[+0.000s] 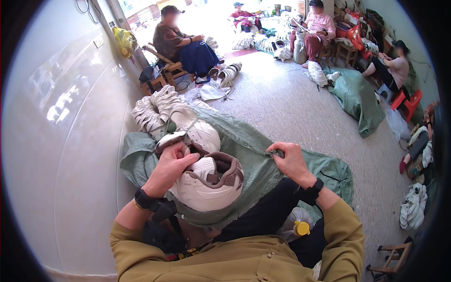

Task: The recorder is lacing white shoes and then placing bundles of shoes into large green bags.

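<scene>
At the bottom of the frame the person's mustard-yellow sleeves fill the lower edge, and between them a dark lap is half covered by a green woven sack [263,169] that spreads from centre left to centre right. A plastic bag with a yellow-capped bottle [301,228] peeks out low and right of centre; what else it holds is hidden.

On the sack, just left of centre, lies a white sneaker with a brown padded collar [206,185], opening facing up. The left hand [171,167] is closed in a grip at its tongue; the fingertips sink behind the shoe's upper, so what exactly they pinch is hard to make out. The right hand [289,160], right of centre and apart from the shoe, pinches shut on a fold of the sack's edge. Both wrists wear black bands.

Just above the left hand a second white sneaker [199,134] rests on the sack, partly blocked by the hand. Further up and left, a heap of white sneakers [155,110] leans by the pale wall, their shapes blurring together.

Across the speckled floor, another green sack [357,96] lies at upper right. Along the top edge, several seated people work among more pale shoes; detail there is washed out by bright light. A small wooden stool [392,258] is cut off at lower right.
</scene>
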A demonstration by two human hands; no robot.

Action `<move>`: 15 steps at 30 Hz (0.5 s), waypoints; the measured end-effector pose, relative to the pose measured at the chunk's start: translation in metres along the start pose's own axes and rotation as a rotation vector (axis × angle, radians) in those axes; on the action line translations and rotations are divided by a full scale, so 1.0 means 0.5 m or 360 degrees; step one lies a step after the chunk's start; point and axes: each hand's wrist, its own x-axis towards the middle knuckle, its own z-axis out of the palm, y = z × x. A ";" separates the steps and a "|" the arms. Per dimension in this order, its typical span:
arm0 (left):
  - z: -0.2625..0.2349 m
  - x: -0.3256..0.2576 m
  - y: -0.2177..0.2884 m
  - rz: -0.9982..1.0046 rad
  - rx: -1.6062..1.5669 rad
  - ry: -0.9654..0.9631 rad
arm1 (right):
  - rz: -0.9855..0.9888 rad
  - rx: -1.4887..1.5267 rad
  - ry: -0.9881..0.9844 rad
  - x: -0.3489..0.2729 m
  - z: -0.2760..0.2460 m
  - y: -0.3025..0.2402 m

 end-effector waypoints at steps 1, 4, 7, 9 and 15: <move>0.001 0.000 0.002 -0.0025 0.0049 0.0005 | -0.0003 0.0001 -0.0002 -0.001 0.009 0.022; 0.001 -0.001 0.008 -0.0085 0.0094 0.0008 | 0.0038 -0.0061 -0.0101 -0.013 0.033 0.053; -0.013 0.028 -0.017 -0.0019 0.0123 0.0005 | -0.0130 -0.0172 -0.0234 -0.027 0.053 0.067; -0.025 0.052 -0.043 0.0023 0.0002 0.0032 | -0.0111 -0.0187 -0.0260 -0.053 0.059 0.075; -0.012 0.080 -0.076 -0.0097 -0.0035 -0.0021 | -0.0302 -0.0495 -0.0188 -0.088 0.037 -0.012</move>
